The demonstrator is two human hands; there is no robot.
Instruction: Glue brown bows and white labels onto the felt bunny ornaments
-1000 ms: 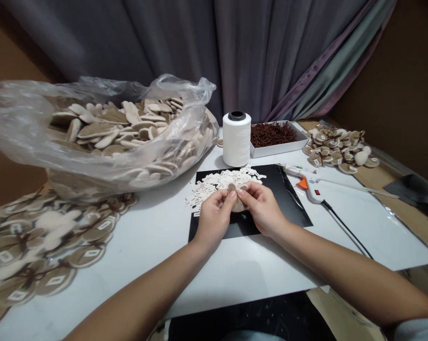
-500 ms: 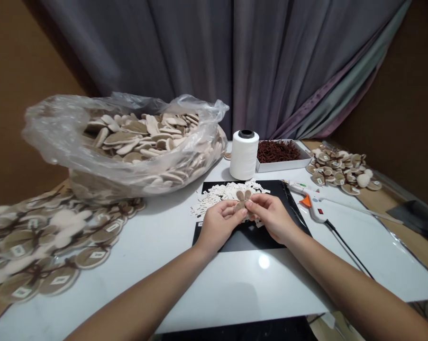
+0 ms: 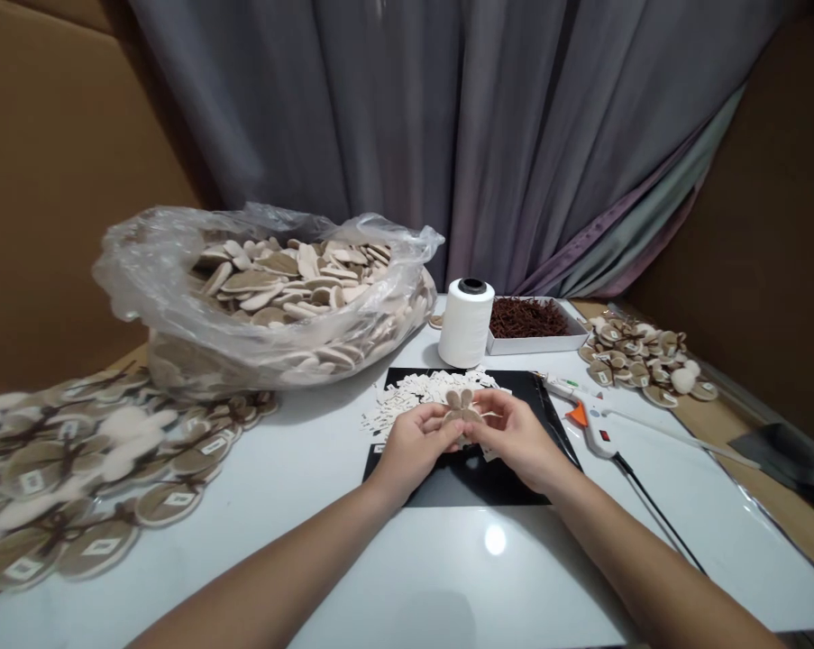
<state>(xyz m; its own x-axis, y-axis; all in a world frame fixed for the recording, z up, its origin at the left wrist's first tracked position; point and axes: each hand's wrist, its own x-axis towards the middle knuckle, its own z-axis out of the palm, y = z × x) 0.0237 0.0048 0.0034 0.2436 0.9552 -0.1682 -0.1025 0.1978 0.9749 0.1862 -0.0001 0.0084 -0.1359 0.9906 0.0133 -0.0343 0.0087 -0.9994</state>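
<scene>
Between my two hands is a small brown felt bunny-shaped piece (image 3: 461, 407), its two rounded ears pointing up. My left hand (image 3: 416, 443) pinches its left side between thumb and fingers. On the opposite side my right hand (image 3: 511, 434) grips it the same way, the thumbs almost meeting at its lower edge. Fingers cover part of the piece. Below and behind them, many small white printed tags (image 3: 416, 394) lie heaped on a black mat (image 3: 474, 487).
A clear plastic bag (image 3: 177, 351) full of felt pieces stands back left. Tagged felt pieces lie at left (image 3: 102, 541) and right (image 3: 640, 361). Behind the mat are a white thread cone (image 3: 466, 324) and a box of dark brown bows (image 3: 538, 342). A glue gun (image 3: 592, 428) with cord lies right.
The view has tilted up slightly, so the tabletop things sit lower. Both hands still hold the felt piece, which now faces me a little more squarely.
</scene>
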